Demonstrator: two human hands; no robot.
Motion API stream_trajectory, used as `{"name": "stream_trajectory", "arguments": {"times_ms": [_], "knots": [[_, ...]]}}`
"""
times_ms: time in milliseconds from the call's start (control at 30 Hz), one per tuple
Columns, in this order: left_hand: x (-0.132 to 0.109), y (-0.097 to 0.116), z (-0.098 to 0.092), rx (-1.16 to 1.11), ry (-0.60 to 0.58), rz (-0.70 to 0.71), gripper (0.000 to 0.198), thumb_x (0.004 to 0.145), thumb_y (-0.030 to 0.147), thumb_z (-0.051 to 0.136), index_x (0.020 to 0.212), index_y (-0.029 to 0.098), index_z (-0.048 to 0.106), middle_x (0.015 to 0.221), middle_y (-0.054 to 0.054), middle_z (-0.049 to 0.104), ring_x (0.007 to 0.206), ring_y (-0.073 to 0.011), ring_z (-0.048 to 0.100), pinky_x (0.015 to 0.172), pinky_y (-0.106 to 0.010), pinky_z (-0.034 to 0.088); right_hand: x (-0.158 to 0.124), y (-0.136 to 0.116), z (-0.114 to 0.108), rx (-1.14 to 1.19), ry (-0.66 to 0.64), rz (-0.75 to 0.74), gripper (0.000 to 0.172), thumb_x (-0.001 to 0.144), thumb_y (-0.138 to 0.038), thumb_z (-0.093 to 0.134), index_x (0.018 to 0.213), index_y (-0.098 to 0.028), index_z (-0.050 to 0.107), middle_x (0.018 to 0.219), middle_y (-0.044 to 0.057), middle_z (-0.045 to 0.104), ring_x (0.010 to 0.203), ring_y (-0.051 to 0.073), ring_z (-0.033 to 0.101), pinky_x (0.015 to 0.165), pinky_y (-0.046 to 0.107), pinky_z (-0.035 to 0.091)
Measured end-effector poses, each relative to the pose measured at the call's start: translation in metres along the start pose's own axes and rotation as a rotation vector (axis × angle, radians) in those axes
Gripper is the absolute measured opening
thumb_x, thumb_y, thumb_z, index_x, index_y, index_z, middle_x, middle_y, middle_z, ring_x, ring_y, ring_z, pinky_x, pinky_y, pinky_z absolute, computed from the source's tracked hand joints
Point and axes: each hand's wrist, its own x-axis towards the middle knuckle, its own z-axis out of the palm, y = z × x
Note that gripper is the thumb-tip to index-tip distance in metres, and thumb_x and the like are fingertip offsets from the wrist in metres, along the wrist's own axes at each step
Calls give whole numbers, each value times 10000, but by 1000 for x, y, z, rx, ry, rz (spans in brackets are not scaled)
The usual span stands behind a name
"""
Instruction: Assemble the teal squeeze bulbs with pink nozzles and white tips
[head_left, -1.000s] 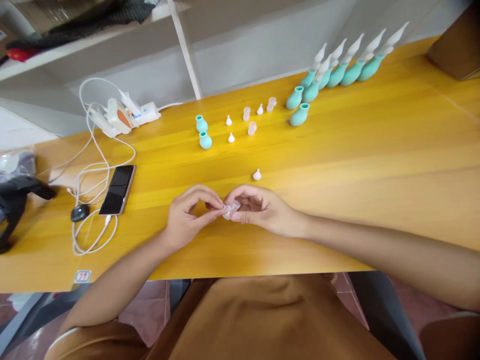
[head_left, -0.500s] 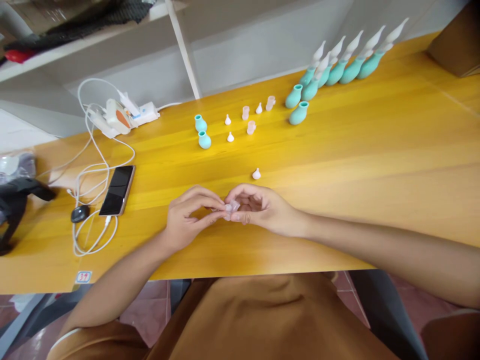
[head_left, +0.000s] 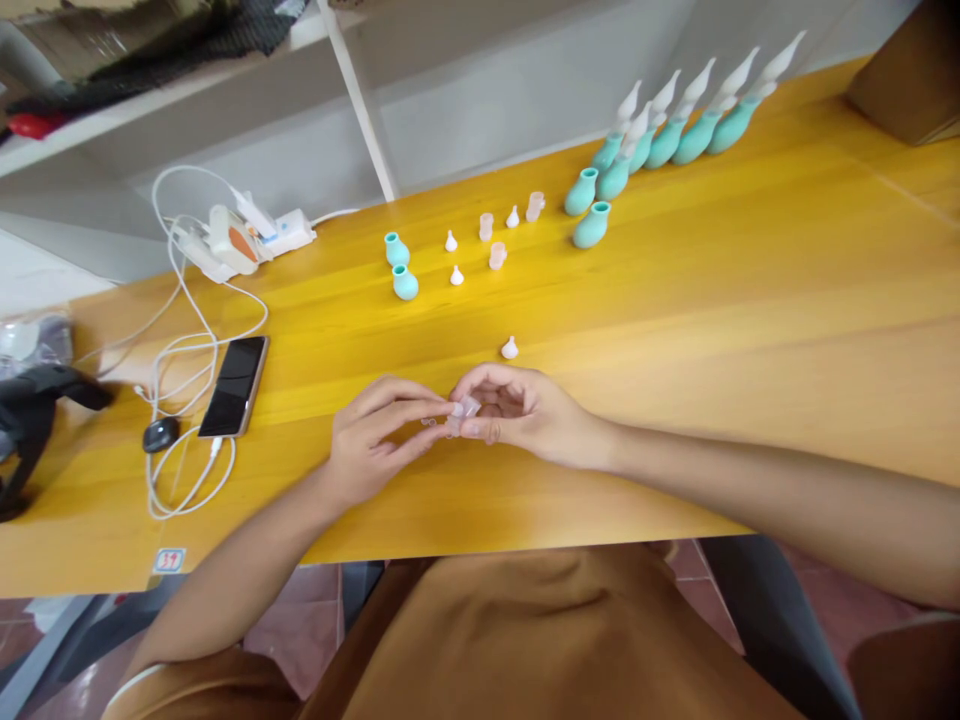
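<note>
A small translucent plastic piece is held between both hands near the table's front edge; fingers cover part of it. My right hand pinches it between thumb and curled forefinger. From the other side, the thumb and fingertips of my left hand close on its left end. Small clear rings show between the left fingers, apparently on the table. Just beyond the hands stands a white funnel-shaped piece. Farther back are more small white pieces and translucent cup-like pieces with side nubs.
Two turquoise bulbs stand at mid-left and two more at right. Behind those is a row of turquoise bulbs with white nozzles. A phone, white cables and a power strip occupy the left side.
My left thumb and fingers have spread slightly at the translucent piece, and the small rings between them show more. My right hand keeps its pinch. The view has shifted slightly.
</note>
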Motion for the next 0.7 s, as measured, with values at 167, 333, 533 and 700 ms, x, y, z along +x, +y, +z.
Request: {"name": "stream_trajectory", "arguments": {"times_ms": [167, 333, 533, 700], "knots": [[1, -1, 0, -5, -6, 8, 346, 975, 185, 821, 1299, 307, 810, 1096, -51, 805, 924, -155, 771, 837, -277, 653, 0, 2, -1, 11, 14, 19, 374, 863, -354, 933, 1085, -194, 679, 982, 33, 760, 840, 130, 733, 661, 228, 583], [0, -2, 1, -14, -11, 14, 324, 967, 170, 827, 1268, 287, 815, 1099, -51, 795, 932, -146, 762, 850, -267, 643, 0, 2, -1, 30, 14, 19, 338, 875, -340, 925, 1075, -189, 697, 981, 34, 769, 845, 128, 744, 680, 229, 588], [-2, -1, 2, -39, 2, -47, 342, 942, 230, 868, 1272, 244, 778, 1079, -54, 777, 878, -132, 749, 813, -247, 652, 1, -2, -1, 34, -1, -4, 339, 858, -327, 939, 1077, -194, 715, 1004, 34, 787, 891, 142, 763, 805, 279, 624], [-2, -1, 2, -15, -20, -20, 309, 951, 230, 859, 1252, 241, 788, 1100, -56, 773, 920, -136, 761, 846, -249, 652, 0, -2, -1, 21, -5, -21, 325, 868, -294, 928, 1081, -187, 707, 1003, 33, 790, 889, 134, 759, 814, 274, 618]]}}
